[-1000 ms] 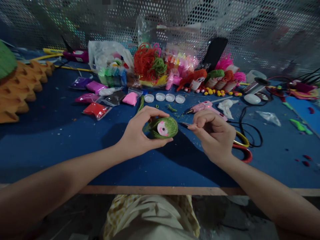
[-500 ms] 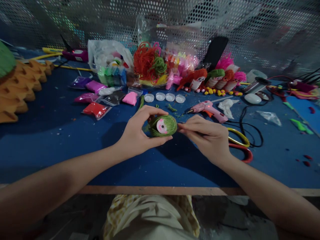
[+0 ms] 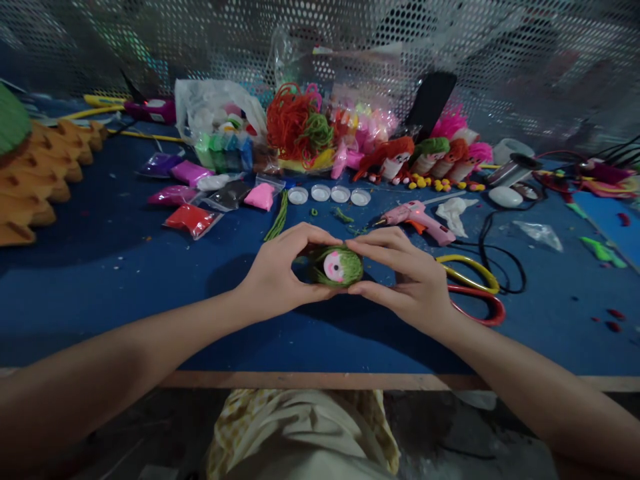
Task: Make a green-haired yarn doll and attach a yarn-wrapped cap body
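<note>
Between my hands is a small doll (image 3: 336, 267) with green yarn hair and a pale round face with pink cheeks. My left hand (image 3: 283, 263) grips it from the left, thumb below and fingers above. From the right, my right hand (image 3: 407, 270) holds the hair side between thumb and fingertips. Beyond my left fingers lies a strand of green yarn (image 3: 278, 219). Scissors with yellow and red handles (image 3: 483, 273) lie beside my right hand, their blades hidden. A pink glue gun (image 3: 420, 220) rests just behind that hand.
Several finished yarn-haired dolls (image 3: 440, 160) stand at the back right. Small clear lids (image 3: 341, 194) sit in a row mid-table. Bagged clay (image 3: 193, 219) lies left, near an orange egg-tray-like piece (image 3: 40, 180). A black cable (image 3: 500, 247) curls at right.
My right hand has opened from a pinch and now holds the doll's right side. The doll and my left hand have shifted slightly right and toward me.
</note>
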Motion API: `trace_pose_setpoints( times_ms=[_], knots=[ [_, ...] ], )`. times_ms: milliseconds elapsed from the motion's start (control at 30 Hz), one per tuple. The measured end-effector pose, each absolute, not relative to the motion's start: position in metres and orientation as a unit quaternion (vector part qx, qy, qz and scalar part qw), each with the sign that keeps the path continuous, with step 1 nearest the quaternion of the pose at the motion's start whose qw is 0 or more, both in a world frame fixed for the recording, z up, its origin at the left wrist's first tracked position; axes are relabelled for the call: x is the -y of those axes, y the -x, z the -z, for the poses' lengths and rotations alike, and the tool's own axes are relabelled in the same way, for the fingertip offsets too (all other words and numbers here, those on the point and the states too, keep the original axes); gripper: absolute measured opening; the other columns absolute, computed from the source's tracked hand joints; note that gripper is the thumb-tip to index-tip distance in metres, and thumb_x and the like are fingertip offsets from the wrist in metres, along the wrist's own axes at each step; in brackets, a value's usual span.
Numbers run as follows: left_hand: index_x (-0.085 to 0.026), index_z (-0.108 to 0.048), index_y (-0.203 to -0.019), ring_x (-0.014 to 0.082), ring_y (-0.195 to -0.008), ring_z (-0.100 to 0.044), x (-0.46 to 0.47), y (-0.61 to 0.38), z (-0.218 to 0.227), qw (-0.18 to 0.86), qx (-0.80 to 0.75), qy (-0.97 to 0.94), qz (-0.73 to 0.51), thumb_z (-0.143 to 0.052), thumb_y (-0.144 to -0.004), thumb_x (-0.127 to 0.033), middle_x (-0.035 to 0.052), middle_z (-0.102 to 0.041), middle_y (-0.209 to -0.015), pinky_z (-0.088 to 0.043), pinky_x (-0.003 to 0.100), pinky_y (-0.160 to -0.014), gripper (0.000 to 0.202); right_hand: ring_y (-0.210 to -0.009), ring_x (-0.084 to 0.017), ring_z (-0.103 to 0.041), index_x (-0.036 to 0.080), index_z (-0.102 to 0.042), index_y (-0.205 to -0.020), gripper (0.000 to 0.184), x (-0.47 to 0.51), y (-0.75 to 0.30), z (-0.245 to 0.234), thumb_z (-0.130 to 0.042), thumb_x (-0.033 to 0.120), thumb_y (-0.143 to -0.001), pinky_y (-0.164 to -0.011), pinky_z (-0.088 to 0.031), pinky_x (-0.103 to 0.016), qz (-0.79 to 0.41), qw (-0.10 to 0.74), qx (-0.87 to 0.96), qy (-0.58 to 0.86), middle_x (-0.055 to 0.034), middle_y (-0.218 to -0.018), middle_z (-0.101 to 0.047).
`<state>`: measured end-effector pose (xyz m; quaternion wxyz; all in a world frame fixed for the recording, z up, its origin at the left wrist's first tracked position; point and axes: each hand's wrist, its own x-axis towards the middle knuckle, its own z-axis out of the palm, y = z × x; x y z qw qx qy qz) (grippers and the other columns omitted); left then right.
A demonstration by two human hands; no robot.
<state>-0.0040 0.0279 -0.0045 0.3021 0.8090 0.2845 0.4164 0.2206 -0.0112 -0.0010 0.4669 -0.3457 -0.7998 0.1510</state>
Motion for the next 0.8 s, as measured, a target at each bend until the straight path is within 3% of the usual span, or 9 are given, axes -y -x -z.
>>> trace_pose_setpoints(
  times_ms=[100, 267, 400, 600, 800],
  knots=[
    [-0.018, -0.068, -0.108, 0.019, -0.094, -0.073, -0.0278, 0.0041, 0.0047, 0.284, -0.265, -0.813, -0.434, -0.088, -0.073, -0.031, 0.0068, -0.074, -0.106, -0.06, 0.028, -0.079, 0.043, -0.103, -0.023, -0.066, 0.035, -0.066, -0.138, 0.058, 0.0103, -0.2223, 0.0019, -0.082, 0.037, -0.082, -0.094, -0.053, -0.042, -0.163, 0.479, 0.799, 0.325, -0.0063, -0.114, -0.076],
    [-0.02, -0.069, -0.108, 0.0225, -0.101, -0.074, -0.0284, 0.0063, 0.0054, 0.233, -0.238, -0.833, -0.441, -0.088, -0.072, -0.026, 0.0073, -0.077, -0.108, -0.06, 0.033, -0.086, 0.041, -0.098, -0.022, -0.067, 0.039, -0.072, -0.129, 0.044, 0.0103, -0.222, 0.0007, -0.079, 0.03, -0.086, -0.093, -0.053, -0.044, -0.155, 0.479, 0.8, 0.327, -0.0047, -0.113, -0.078],
    [-0.023, -0.069, -0.108, 0.0243, -0.103, -0.074, -0.0292, 0.0078, 0.0045, 0.22, -0.238, -0.84, -0.434, -0.087, -0.072, -0.022, 0.0067, -0.078, -0.11, -0.06, 0.038, -0.091, 0.04, -0.1, -0.023, -0.067, 0.042, -0.072, -0.127, 0.045, 0.0104, -0.2224, 0.001, -0.08, 0.029, -0.085, -0.094, -0.053, -0.046, -0.159, 0.476, 0.798, 0.334, -0.0035, -0.115, -0.078],
    [-0.023, -0.069, -0.105, 0.0242, -0.102, -0.074, -0.0285, 0.0077, 0.0041, 0.233, -0.249, -0.837, -0.428, -0.085, -0.072, -0.026, 0.007, -0.078, -0.109, -0.06, 0.038, -0.089, 0.037, -0.097, -0.025, -0.068, 0.041, -0.065, -0.138, 0.058, 0.0087, -0.2264, 0.003, -0.081, 0.044, -0.082, -0.092, -0.054, -0.048, -0.144, 0.482, 0.8, 0.328, -0.0028, -0.11, -0.08],
    [-0.022, -0.069, -0.107, 0.0226, -0.101, -0.074, -0.0274, 0.0078, 0.0036, 0.224, -0.24, -0.841, -0.43, -0.087, -0.071, -0.024, 0.0067, -0.078, -0.109, -0.06, 0.035, -0.087, 0.04, -0.099, -0.022, -0.068, 0.04, -0.072, -0.128, 0.046, 0.0103, -0.2239, -0.0016, -0.081, 0.027, -0.084, -0.093, -0.053, -0.045, -0.127, 0.478, 0.812, 0.31, -0.0048, -0.114, -0.079]
  ],
)
